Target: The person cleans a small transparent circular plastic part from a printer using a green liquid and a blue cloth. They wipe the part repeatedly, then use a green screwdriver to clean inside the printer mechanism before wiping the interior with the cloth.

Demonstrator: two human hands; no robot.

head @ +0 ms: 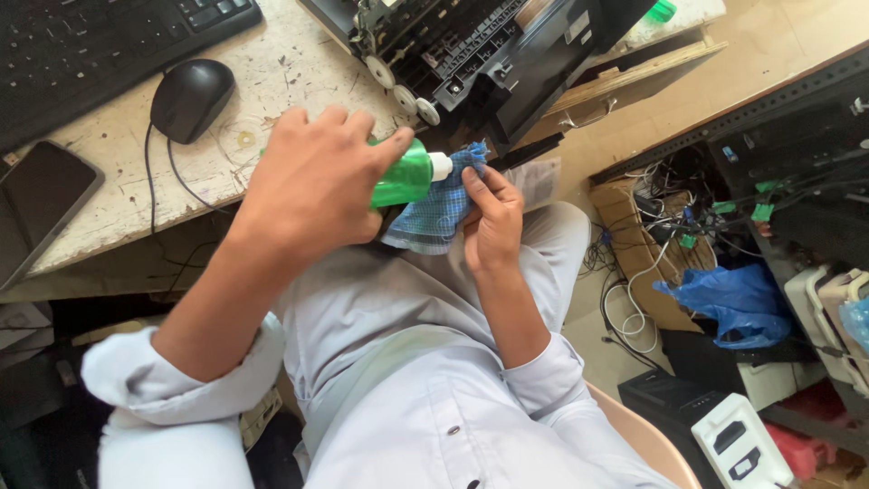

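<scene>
My left hand point(312, 186) grips a green plastic bottle point(403, 177), tipped sideways with its white nozzle pressed against a blue checked cloth point(439, 210). That cloth is held bunched up by my right hand point(491, 222), just over my lap. Both hands hover at the front edge of a worn white desk point(272, 81). An opened black printer mechanism point(471, 54) with white rollers lies on the desk right behind the cloth.
A black mouse point(190, 98), a black keyboard point(90, 50) and a dark phone point(41, 204) lie on the desk at the left. On the floor to the right are tangled cables point(634, 299), a blue plastic bag point(733, 303) and other black and white devices point(733, 439).
</scene>
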